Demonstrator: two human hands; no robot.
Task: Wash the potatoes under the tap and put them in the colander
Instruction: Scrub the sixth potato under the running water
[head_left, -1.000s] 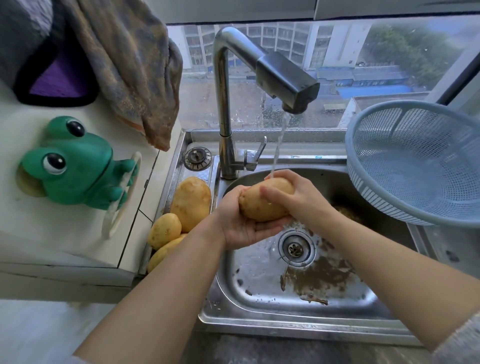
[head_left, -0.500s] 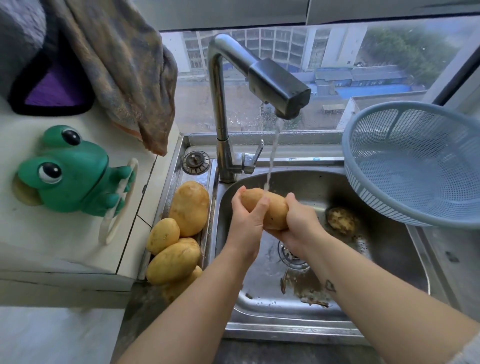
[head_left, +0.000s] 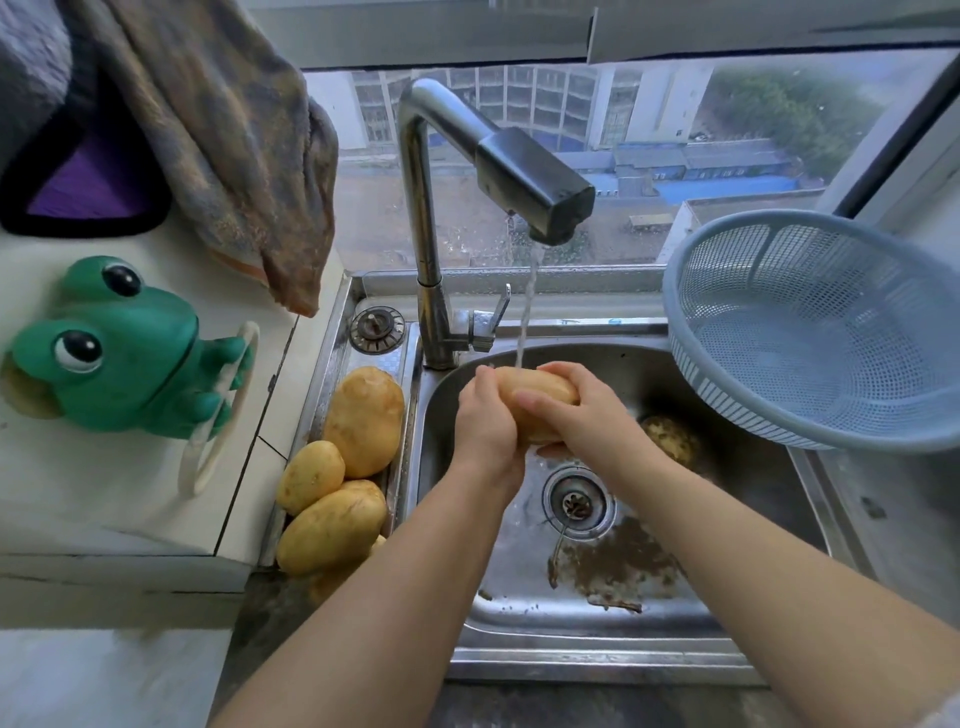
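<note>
Left hand (head_left: 485, 423) and right hand (head_left: 587, 421) clasped round potato (head_left: 537, 389) under tap (head_left: 535, 182), clear of sink (head_left: 571, 667) walls.

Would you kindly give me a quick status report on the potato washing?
Left hand and right hand gripping one potato under the tap stream. Colander empty. Nothing in the way.

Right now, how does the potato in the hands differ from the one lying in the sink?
Held potato is under the water stream, gripped by left hand and right hand; sink potato lies untouched on the sink floor, away from the stream. Held potato looks smooth and yellow; sink potato looks rough and dirt-speckled. Shared: both over the sink, neither in the colander.
</note>
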